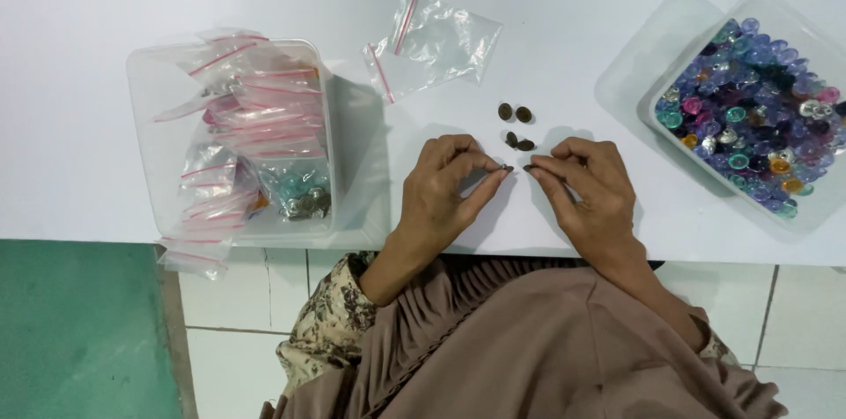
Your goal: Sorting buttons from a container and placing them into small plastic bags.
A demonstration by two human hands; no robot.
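Small dark oval buttons [516,127] on white table [564,22]; left hand [445,190] & right hand [586,185] each pinch one.

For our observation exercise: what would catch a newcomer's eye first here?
Probably the tub of beads, purple, teal and pink, at the table's right edge. Next, the left hand and right hand at centre, each pinching a small dark button, four more buttons lying just beyond. On the left, a tub of bags.
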